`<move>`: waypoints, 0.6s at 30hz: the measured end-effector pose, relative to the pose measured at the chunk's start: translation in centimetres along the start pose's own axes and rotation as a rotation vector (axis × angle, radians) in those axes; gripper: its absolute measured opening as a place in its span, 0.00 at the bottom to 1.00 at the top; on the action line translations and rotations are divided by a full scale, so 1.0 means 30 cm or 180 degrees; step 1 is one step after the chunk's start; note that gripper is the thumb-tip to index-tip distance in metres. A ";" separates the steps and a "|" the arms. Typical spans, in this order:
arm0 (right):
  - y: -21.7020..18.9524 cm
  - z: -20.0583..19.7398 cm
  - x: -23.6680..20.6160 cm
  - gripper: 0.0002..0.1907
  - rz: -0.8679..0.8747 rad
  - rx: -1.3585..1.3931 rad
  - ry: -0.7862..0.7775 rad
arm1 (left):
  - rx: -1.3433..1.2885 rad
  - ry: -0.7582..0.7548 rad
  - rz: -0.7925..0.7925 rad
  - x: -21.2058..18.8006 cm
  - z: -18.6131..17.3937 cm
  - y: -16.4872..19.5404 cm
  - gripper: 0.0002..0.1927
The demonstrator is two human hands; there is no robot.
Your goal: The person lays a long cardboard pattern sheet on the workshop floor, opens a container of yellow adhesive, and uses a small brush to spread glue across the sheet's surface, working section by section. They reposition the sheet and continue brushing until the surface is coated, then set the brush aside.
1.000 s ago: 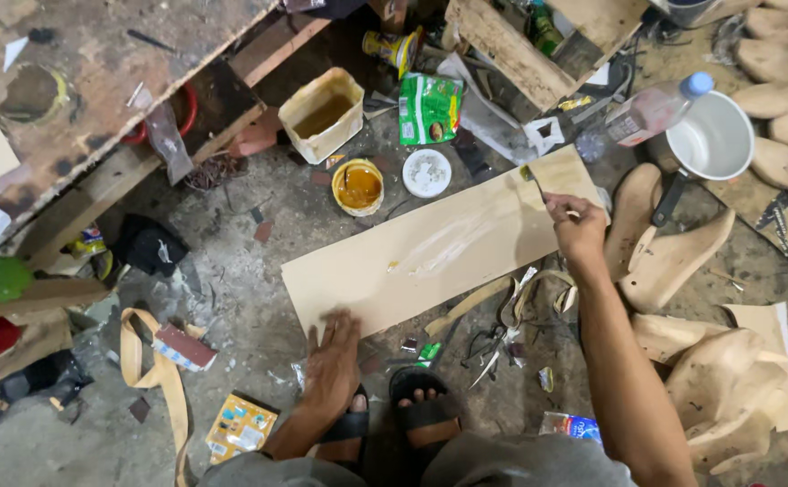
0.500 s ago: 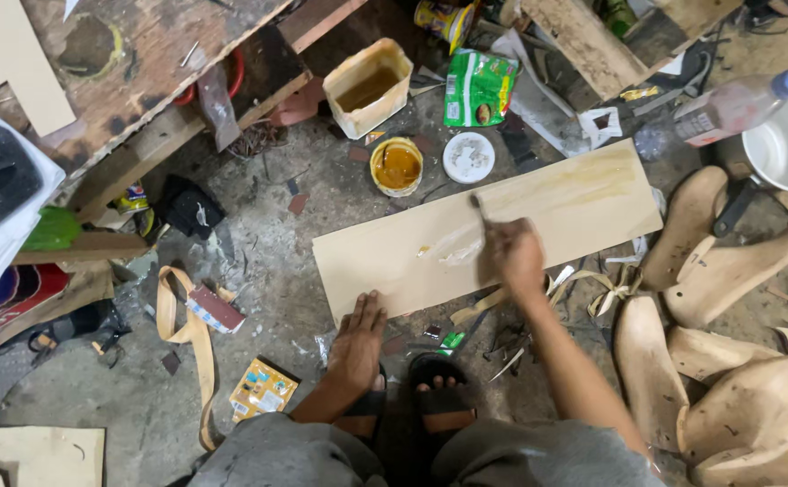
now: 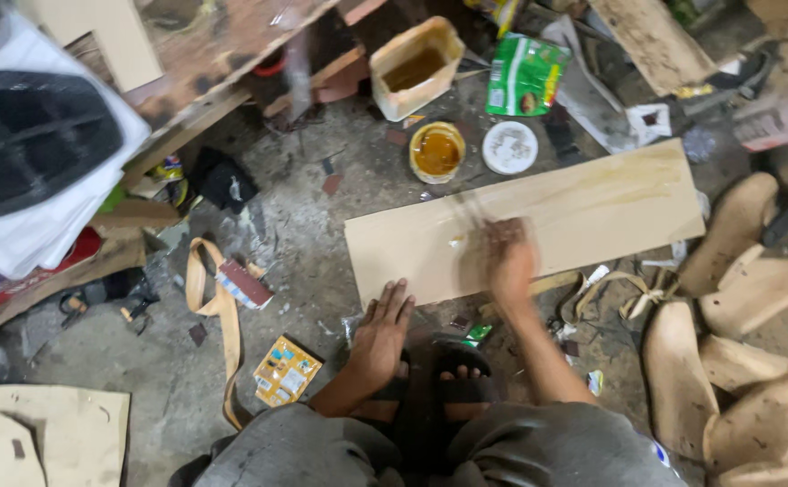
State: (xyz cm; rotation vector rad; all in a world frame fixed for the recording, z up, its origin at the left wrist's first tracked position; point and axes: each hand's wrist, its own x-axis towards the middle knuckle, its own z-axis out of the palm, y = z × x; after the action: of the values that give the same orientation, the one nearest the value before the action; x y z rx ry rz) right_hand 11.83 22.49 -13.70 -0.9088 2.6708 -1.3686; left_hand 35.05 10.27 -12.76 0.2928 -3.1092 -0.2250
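long tan board (image 3: 538, 221) lies flat on the floor (image 3: 304, 243). its right end looks glossy with glue, the left part looks bare. right hand (image 3: 509, 261) is blurred mid-board, grip unclear, maybe a brush. left hand (image 3: 380, 334) spread flat, pinning the near edge. open glue tin (image 3: 436, 151) just beyond.

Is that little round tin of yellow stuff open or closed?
Open. The tin shows amber liquid inside, and a white round lid lies flat on the floor beside it.
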 end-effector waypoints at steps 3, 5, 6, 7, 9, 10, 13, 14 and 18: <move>0.058 -0.089 0.052 0.10 0.0320 -0.1214 0.0024 | -0.0852 -0.1459 -0.0272 0.006 -0.030 0.000 0.48; 0.016 -0.038 0.006 0.09 0.0338 -0.1477 -0.0511 | -0.0623 -0.1698 -0.0286 0.014 -0.037 0.002 0.51; -0.025 0.014 -0.033 0.08 0.0381 -0.1629 -0.0798 | -0.0531 -0.1852 -0.0275 0.016 -0.034 0.003 0.53; -0.073 0.065 -0.089 0.08 0.0336 -0.1794 -0.1259 | -0.0455 -0.1623 -0.0253 0.012 -0.027 0.004 0.48; -0.180 0.181 -0.175 0.07 0.0117 -0.1350 -0.1520 | -0.0259 -0.1088 -0.0200 0.003 0.000 0.003 0.38; -0.227 0.214 -0.201 0.07 -0.0068 -0.0741 -0.1351 | -0.0260 -0.1078 -0.0194 -0.003 0.017 0.000 0.38; -0.281 0.198 -0.169 0.07 -0.0149 -0.0370 -0.1197 | -0.0243 -0.0849 -0.0145 -0.044 0.061 0.002 0.38; -0.274 0.163 -0.133 0.08 -0.0010 -0.0009 -0.0861 | -0.0173 -0.0560 -0.0142 -0.055 0.071 0.000 0.37; -0.196 0.037 -0.015 0.13 0.0823 -0.0632 -0.0636 | -0.0283 -0.0695 -0.0252 -0.074 0.087 0.004 0.44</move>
State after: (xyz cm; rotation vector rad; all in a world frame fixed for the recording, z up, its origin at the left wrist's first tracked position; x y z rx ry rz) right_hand 15.37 19.22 -10.10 -0.6411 2.6850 -0.9241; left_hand 37.16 11.16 -15.31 0.4168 -3.2920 -0.4228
